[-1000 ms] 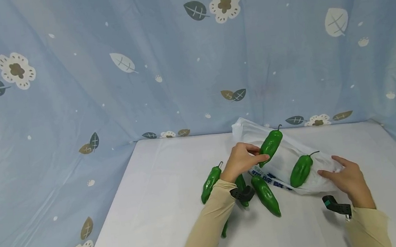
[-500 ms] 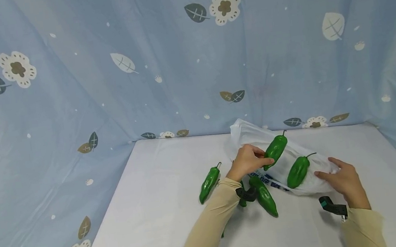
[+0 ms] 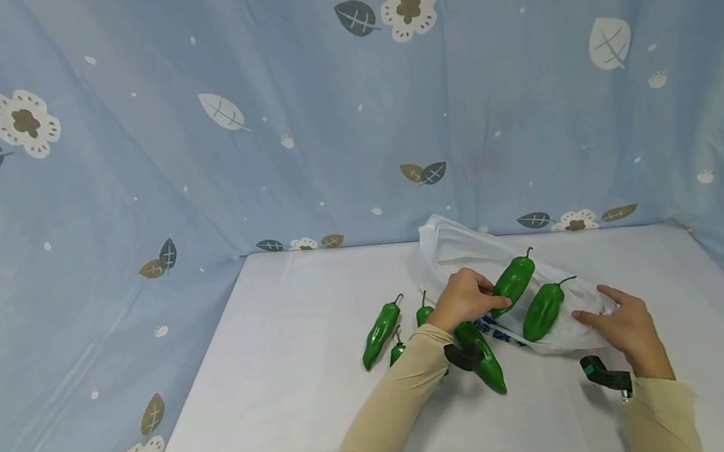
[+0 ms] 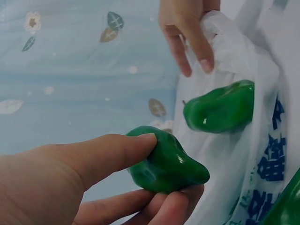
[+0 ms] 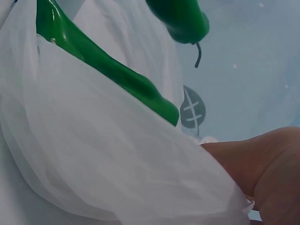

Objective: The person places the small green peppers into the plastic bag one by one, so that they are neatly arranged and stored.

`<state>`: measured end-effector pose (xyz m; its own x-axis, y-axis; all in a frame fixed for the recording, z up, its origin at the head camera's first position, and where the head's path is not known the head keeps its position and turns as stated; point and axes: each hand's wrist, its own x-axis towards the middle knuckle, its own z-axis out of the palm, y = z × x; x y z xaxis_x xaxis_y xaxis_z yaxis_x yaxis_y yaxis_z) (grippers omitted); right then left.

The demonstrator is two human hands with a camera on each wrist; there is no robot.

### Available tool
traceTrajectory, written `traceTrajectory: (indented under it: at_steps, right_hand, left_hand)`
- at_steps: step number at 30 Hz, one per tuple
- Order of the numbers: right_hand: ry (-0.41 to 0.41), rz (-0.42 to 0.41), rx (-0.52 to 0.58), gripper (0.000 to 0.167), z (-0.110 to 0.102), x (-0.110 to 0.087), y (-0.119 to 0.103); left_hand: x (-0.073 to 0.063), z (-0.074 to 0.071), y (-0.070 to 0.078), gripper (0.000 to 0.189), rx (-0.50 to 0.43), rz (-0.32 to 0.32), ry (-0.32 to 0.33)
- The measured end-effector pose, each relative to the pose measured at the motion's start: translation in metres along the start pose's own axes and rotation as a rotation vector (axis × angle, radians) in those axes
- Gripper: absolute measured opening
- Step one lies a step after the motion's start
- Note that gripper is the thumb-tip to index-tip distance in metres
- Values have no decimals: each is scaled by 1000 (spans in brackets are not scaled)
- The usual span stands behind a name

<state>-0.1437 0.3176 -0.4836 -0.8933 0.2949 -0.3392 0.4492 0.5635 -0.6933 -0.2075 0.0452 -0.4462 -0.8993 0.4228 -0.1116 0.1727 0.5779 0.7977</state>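
Note:
My left hand [image 3: 468, 297] pinches a glossy green pepper [image 3: 514, 281] between thumb and fingers, stem pointing up and away. This pepper [image 4: 166, 161] is held over the mouth of a white plastic bag [image 3: 588, 328] with blue print. Another green pepper [image 3: 544, 311] sits within the bag's opening, and the near wall [image 5: 108, 150] of the bag covers part of it. At the bag's right end is my right hand [image 3: 633, 332], its thumb and forefinger spread apart against the plastic; its other fingers are hidden.
Several more green peppers lie left of the bag on the white tabletop [image 3: 296, 355]: one pepper [image 3: 382, 334] at the far left, one pepper [image 3: 488, 372] close under the left wrist, others partly behind the forearm. A blue patterned curtain [image 3: 294, 114] stands behind the table.
My left hand has moved right and slightly nearer with its pepper, closer to the pepper in the bag. More peppers show behind the left forearm. My right hand stays at the bag.

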Motion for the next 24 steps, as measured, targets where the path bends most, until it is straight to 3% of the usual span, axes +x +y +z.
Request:
traceTrajectory:
  at_steps: [9,24]
  right_hand:
    - [5,8,-17,91,2,0,-1]
    - [18,-2,-29,90,0,-1,-3]
  left_hand:
    - [5,9,1,34,92,-29,-13]
    - [16,18,0,28,109,5,-28]
